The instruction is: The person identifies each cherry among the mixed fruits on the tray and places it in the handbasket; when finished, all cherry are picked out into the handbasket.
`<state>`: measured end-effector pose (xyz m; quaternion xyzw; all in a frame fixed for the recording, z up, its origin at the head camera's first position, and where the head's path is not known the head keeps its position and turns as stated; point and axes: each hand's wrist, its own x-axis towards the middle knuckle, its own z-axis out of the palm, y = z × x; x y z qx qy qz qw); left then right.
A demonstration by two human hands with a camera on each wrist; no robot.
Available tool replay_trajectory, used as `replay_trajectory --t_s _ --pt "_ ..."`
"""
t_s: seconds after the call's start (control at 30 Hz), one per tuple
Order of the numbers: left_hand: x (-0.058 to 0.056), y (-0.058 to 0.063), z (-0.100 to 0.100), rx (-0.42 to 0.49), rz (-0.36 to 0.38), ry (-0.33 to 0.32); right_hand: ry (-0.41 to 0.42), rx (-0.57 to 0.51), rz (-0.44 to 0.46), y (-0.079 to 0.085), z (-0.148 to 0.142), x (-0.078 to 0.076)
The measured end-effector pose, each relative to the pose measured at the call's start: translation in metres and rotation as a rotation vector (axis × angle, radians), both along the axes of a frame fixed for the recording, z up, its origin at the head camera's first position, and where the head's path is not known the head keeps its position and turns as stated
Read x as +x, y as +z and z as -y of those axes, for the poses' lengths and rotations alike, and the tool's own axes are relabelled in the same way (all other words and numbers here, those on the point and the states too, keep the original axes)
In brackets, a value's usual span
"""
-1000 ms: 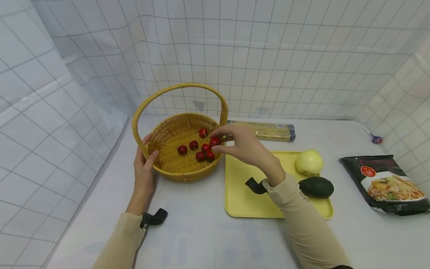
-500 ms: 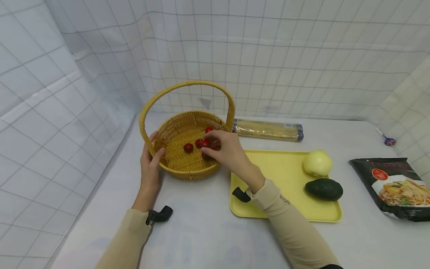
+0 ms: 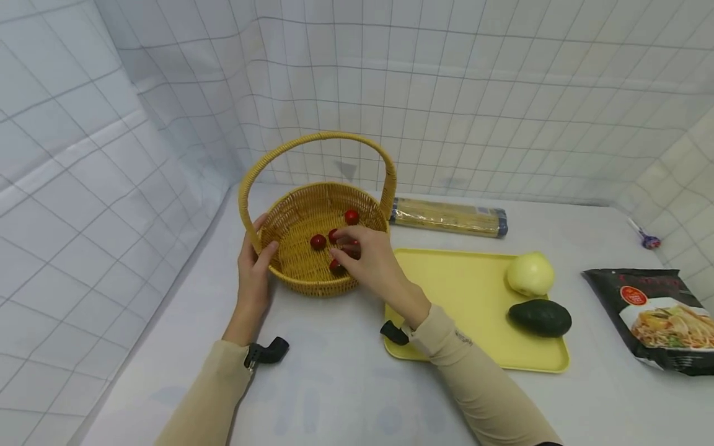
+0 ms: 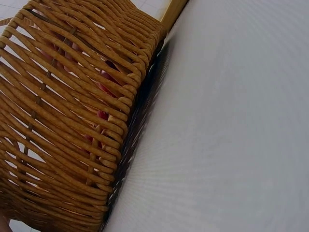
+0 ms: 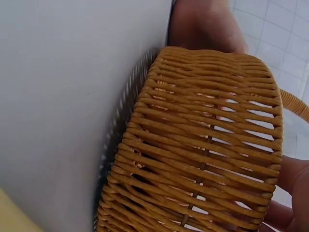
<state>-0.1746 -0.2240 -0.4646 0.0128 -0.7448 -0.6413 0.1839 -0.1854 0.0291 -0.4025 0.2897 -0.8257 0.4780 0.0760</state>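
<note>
A yellow woven basket with a tall arched handle stands on the table, with several red cherries in it. My left hand grips its left rim, thumb over the edge and fingers outside. Inside the right part is my right hand, thumb and fingertips apart, with cherries under and behind them. One cherry lies left of the fingertips. Another cherry is partly covered by the thumb. In the left wrist view the basket wall fills the left side, cherries showing faintly through the weave.
Right of the basket lies a yellow tray holding a pale green round fruit and a dark green avocado. Behind it is a long yellow packet. Farther right are a black noodle bag and a wrapped lollipop.
My right hand has moved left and down into the basket with a cherry, and its fingers have since parted from it. My left hand keeps its grip on the rim.
</note>
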Motion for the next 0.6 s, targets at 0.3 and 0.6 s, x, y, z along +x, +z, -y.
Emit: replay_trajectory --t_s 0.3,0.6 --pt "-0.0022 -0.0013 -0.0007 -0.021 -0.002 -0.012 -0.043 0.044 -0.105 0.0017 -0.0044 0.0009" --pt "-0.0019 -0.0012 -0.0004 -0.016 -0.005 0.006 0.009 0.055 -0.109 -0.0022 -0.0026 0.0004"
